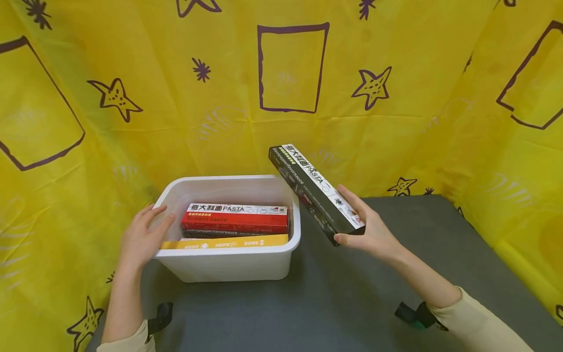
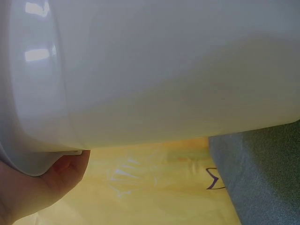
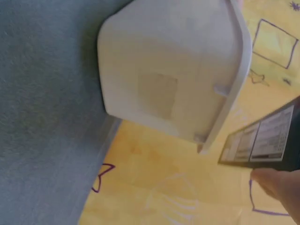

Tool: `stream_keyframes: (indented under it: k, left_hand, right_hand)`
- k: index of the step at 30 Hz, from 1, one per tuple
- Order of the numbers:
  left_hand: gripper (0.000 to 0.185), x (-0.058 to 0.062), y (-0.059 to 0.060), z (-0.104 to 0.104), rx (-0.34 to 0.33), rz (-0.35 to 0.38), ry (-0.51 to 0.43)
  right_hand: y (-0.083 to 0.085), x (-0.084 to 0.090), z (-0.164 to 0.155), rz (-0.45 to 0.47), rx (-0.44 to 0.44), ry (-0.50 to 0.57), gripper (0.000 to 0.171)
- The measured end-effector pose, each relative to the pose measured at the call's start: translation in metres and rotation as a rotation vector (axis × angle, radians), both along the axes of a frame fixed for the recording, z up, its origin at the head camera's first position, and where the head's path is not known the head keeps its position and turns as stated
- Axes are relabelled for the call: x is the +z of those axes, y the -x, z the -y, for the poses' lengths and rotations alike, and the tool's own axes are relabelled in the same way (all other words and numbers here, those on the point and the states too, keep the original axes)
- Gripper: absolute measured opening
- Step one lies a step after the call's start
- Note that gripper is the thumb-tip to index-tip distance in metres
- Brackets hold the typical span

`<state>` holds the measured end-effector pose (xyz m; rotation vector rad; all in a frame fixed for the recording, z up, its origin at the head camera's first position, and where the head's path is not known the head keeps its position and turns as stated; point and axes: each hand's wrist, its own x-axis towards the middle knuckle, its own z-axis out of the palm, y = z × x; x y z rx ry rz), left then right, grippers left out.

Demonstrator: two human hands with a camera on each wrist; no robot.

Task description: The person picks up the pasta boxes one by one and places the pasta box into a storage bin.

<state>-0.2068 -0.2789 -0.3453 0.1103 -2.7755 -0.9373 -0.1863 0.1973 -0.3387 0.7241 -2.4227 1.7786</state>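
Yellow cloth (image 1: 132, 146) with purple stars and rectangles fills the whole back and sides of the frame, with a dark grey mat (image 1: 352, 293) across the bottom. White plastic bin (image 1: 228, 264) sits lower left of centre on the mat, with a red pasta box (image 1: 235, 220) on top of a dark one (image 1: 211, 233), and a yellow box (image 1: 224, 242) lying along the near wall.

Just right of the bin, the black pasta box (image 1: 314, 188) is up in the air, long and slim with a white label face, tilted so its far end points to the upper left over the bin's right rim. Right hand (image 1: 369, 230) grasps its lower end, thumb under, fingers along the side. Left hand (image 1: 142, 239) lies with relaxed fingers against the bin's left rim, not gripping anything.
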Motion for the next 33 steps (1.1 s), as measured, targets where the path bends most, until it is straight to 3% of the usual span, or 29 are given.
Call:
stream_keyframes:
  k: [4, 13, 22, 28, 33]
  left_hand:
    - [0.065, 0.0, 0.001, 0.0, -0.006, -0.012, 0.005]
    - [0.065, 0.001, 0.0, 0.0, -0.003, -0.012, 0.01]
    - [0.065, 0.001, 0.0, -0.001, 0.007, -0.008, 0.005]
    - [0.065, 0.0, 0.0, 0.0, 0.005, -0.012, 0.002]
    - [0.066, -0.001, 0.001, 0.0, 0.004, -0.012, 0.01]
  right_hand:
    - [0.009, 0.006, 0.0, -0.048, 0.074, -0.014, 0.091]
    - [0.027, 0.017, 0.007, 0.032, 0.308, 0.126, 0.091]
    - [0.044, 0.026, 0.015, 0.057, 0.514, 0.105, 0.091]
    - [0.054, 0.031, 0.023, 0.079, 0.566, 0.079, 0.09]
    - [0.066, 0.036, 0.036, 0.017, 0.558, -0.028, 0.093]
